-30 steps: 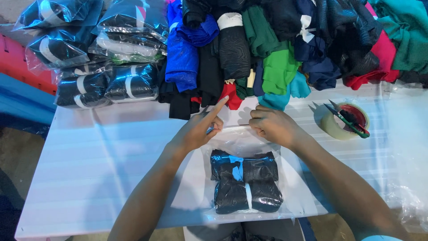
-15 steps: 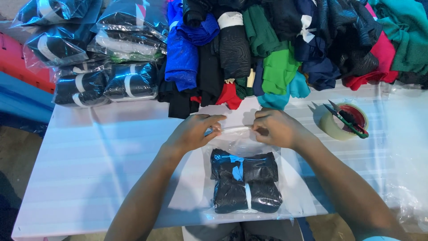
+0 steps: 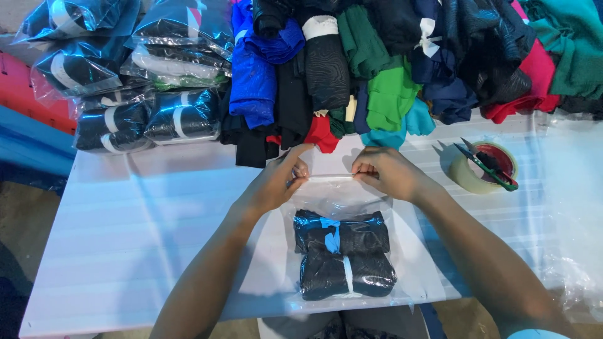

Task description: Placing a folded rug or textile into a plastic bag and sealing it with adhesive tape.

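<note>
Bag (image 3: 342,207) of clear glossy plastic lies flat on the near middle of a white table (image 3: 144,220), with two dark rolled cloth bundles (image 3: 344,254) side by side inside it, the farther one crossed by a light blue band, the nearer one by a thin white band. Both hands meet at the bag's far edge, a pale straight strip running between them. The left hand (image 3: 273,182) pinches the strip's left end between thumb and fingertips, pressed together. The right hand (image 3: 383,171) pinches the right end the same way, fingers curled in. Both forearms reach in from the bottom edge. To the right, well apart from the bag, sits a tape roll (image 3: 477,168), round and translucent with a red core, and green-handled scissors (image 3: 487,164) lie across its top. Loose clear film (image 3: 571,188) wrinkles over the table's right end. Across the far edge lies a heap of soft folded clothes (image 3: 389,63): bright blue, black, dark green, bright green, teal, navy, red and pink, some ribbed or netted. At the far left is a stack of packs (image 3: 125,81), shiny clear bags holding dark rolls with white bands. Beyond the table's left side show a red edge and a blue surface.
</note>
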